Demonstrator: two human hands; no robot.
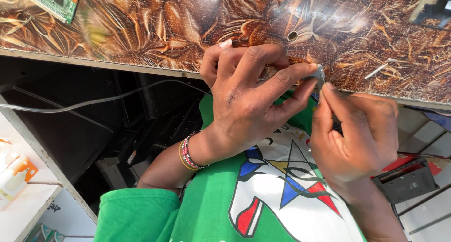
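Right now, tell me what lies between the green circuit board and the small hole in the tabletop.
In the head view, only bare patterned brown tabletop lies between the green circuit board and the small hole; nothing rests on that stretch.

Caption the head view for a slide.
Both hands, left hand and right hand, pinch a small grey part at the patterned brown table edge.

The left hand (244,101) is held with fingers curled and the forefinger stretched toward the right hand (352,134). A pinching grip is formed where the left forefinger tip and the right thumb and forefinger meet. Both wrists are bent inward below that grip; a beaded band is worn on the left wrist.
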